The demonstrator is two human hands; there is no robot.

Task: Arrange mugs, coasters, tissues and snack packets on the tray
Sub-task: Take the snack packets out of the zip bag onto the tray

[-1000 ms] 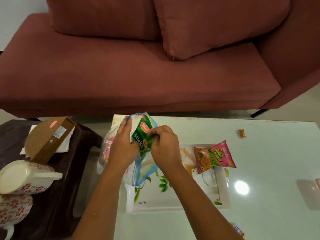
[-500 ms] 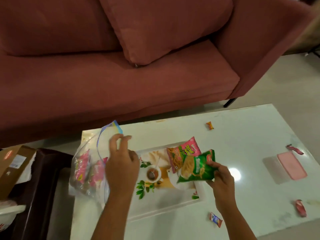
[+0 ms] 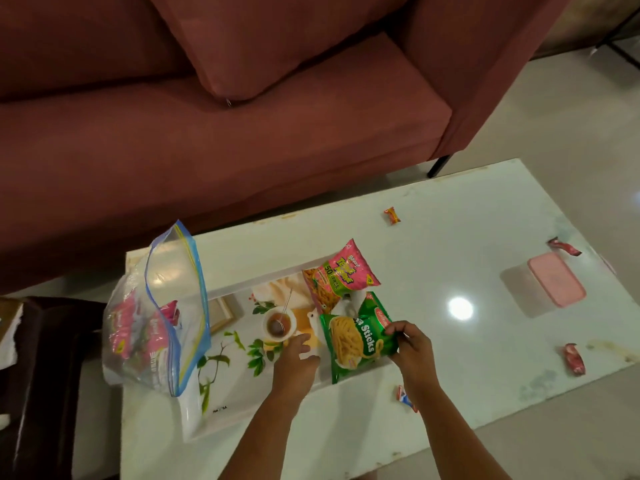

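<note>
Snack packets lay at the right end of the tray (image 3: 221,407), a white tray printed with leaves and a teacup picture, which sat on the white desk (image 3: 450,271) in front of a dark red sofa (image 3: 207,150). The green packet (image 3: 356,344) rested flat with its lower corner over the tray's near right edge. The right hand (image 3: 410,344) pinched that packet's right edge between thumb and fingertips, the other fingers curled. Just beyond it, the pink and green packet (image 3: 341,275) lay on the tray's far right corner, its lower edge touching or slightly overlapping the green one.

The left hand (image 3: 294,362) hovered over the middle of the tray, just left of the green packet, fingers loosely bent and part open, with nothing in its grip.

A clear zip bag (image 3: 156,323) with a blue seal stood open at the tray's left end, with more pink packets inside. Small wrapped sweets were scattered over the desk: an orange one (image 3: 392,215) near the far edge, two red ones (image 3: 563,246) (image 3: 575,358) toward the right end, and a blue and red one (image 3: 405,398) beside the right wrist. A pink lidded box (image 3: 556,284) sat well to the right of the tray. A dark stool (image 3: 45,375) stood left of the desk.
</note>
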